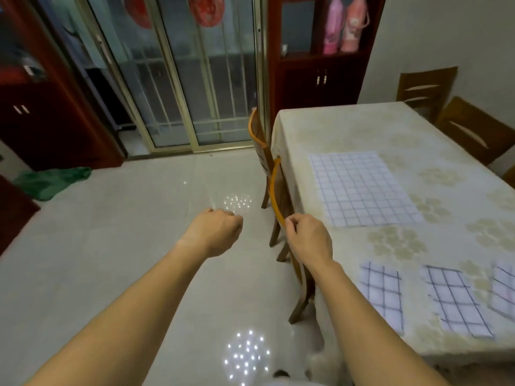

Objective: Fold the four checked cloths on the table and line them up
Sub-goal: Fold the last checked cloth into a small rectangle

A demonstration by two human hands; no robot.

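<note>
fingers (233, 223) curled on left hand (214, 232) and right hand (306, 238), beside table (334, 129).

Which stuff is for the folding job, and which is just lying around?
Job: large flat checked cloth; left small checked cloth; middle small checked cloth; right small checked cloth; table.
Lying about: green cloth on floor; wooden chairs; pink bottles in cabinet.
</note>
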